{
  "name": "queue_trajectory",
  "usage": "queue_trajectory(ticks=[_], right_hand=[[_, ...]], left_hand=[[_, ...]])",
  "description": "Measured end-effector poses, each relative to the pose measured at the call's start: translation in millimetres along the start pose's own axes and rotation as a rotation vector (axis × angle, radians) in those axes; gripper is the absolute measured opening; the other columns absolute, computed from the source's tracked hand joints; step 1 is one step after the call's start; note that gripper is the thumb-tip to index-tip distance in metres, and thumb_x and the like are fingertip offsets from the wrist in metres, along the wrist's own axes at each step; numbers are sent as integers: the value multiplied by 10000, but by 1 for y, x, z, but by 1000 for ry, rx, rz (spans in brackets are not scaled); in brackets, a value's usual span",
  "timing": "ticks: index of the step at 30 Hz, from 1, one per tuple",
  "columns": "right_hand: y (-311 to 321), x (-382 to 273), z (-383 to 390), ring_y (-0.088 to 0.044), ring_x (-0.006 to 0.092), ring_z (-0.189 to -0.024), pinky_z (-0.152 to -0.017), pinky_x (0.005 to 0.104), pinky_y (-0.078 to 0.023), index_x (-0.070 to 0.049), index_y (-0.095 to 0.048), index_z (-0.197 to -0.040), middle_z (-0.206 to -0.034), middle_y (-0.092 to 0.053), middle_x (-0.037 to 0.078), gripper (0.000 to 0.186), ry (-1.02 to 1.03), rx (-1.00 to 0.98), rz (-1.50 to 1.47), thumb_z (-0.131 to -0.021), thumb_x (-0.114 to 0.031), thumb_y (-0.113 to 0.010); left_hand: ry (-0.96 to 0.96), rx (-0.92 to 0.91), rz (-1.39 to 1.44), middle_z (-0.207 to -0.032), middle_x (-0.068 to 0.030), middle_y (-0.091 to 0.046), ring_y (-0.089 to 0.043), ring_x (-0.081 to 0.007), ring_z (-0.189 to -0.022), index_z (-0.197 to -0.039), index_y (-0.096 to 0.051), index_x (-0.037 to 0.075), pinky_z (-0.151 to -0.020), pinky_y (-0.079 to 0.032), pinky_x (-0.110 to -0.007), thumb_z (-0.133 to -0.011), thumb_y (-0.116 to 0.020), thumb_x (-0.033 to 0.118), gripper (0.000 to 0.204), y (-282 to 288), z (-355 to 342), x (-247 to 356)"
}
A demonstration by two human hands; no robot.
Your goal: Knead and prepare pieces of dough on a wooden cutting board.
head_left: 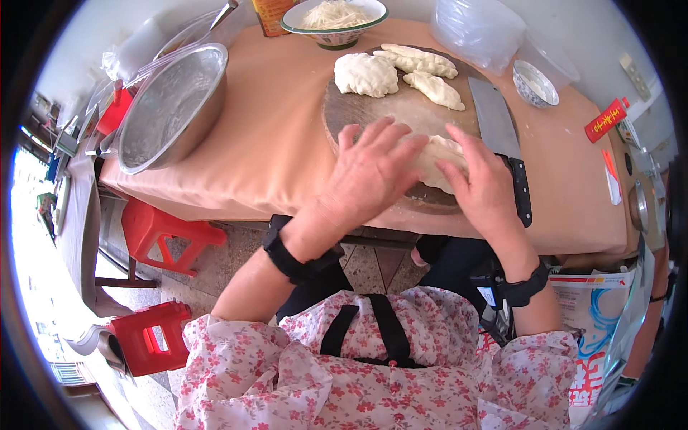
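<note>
A flat piece of pale dough (436,170) lies at the near edge of a round wooden board (344,115), partly hidden by my hands. My left hand (376,168) is over the dough's left side, fingers spread, with nothing gripped. At its right edge, my right hand (481,179) holds the dough between thumb and curved fingers. Farther back on the board sit a large lump of dough (365,74) and several long, folded dough pieces (436,89). A cleaver (493,115) with a black handle lies along the board's right side, its handle beside my right hand.
A big metal basin (175,107) stands at the table's left. Behind the board is a bowl of pale shreds (335,18). A small patterned bowl (534,84) and a red can (606,120) are on the right. Red plastic stools (168,233) stand on the floor at left.
</note>
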State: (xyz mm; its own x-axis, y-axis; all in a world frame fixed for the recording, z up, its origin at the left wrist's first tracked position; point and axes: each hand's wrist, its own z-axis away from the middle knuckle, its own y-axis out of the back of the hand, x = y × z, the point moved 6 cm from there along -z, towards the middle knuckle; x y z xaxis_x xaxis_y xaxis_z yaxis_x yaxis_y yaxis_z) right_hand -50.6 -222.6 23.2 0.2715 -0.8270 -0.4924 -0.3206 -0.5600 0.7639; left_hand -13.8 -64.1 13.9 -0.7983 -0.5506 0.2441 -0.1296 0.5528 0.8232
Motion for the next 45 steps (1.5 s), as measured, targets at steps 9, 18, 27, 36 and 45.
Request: queue_trajectory(ticks=[9, 18, 27, 36, 45], right_hand=[[-34, 9, 0, -366, 356, -1373, -1072, 608, -287, -55, -273, -1499, -1460, -413, 183, 673, 128, -205, 280, -955, -338, -549], [-47, 38, -49, -359, 317, -1393, -1096, 553, -302, -51, -347, -1460, -1473, -421, 162, 581, 80, -188, 335, -980, -331, -518], [-37, 12, -3, -421, 345, -1333, -1056, 516, -325, 1, -405, -1404, -1408, -480, 187, 619, 181, -145, 295, -927, -344, -597], [-35, 2, 8, -439, 340, -1315, -1044, 505, -333, 12, -429, -1381, -1374, -505, 191, 571, 194, -117, 337, -947, -334, -564], [-44, 30, -40, -422, 312, -1346, -1053, 505, -347, -24, -454, -1376, -1413, -493, 159, 531, 136, -125, 343, -975, -366, -515]], left_hand=[[30, -154, -47, -1495, -126, -391, -317, -358, -1412, -1471, -374, 118, -1083, -248, -674, -871, -611, 499, 749, -28, -1, -5], [78, -274, -78, -1451, -106, -432, -344, -315, -1391, -1454, -391, 135, -1106, -274, -585, -915, -578, 479, 666, -41, -46, -36], [2, -79, -65, -1423, -118, -448, -383, -339, -1339, -1421, -411, 80, -1042, -320, -591, -802, -702, 445, 775, -28, 2, -3], [-7, -174, -52, -1479, -130, -393, -330, -352, -1390, -1481, -336, 115, -1102, -246, -588, -811, -656, 581, 876, -24, 9, 0], [78, -216, 12, -1387, -115, -505, -435, -320, -1314, -1433, -414, 123, -1047, -312, -571, -786, -669, 607, 847, -36, -38, -31]])
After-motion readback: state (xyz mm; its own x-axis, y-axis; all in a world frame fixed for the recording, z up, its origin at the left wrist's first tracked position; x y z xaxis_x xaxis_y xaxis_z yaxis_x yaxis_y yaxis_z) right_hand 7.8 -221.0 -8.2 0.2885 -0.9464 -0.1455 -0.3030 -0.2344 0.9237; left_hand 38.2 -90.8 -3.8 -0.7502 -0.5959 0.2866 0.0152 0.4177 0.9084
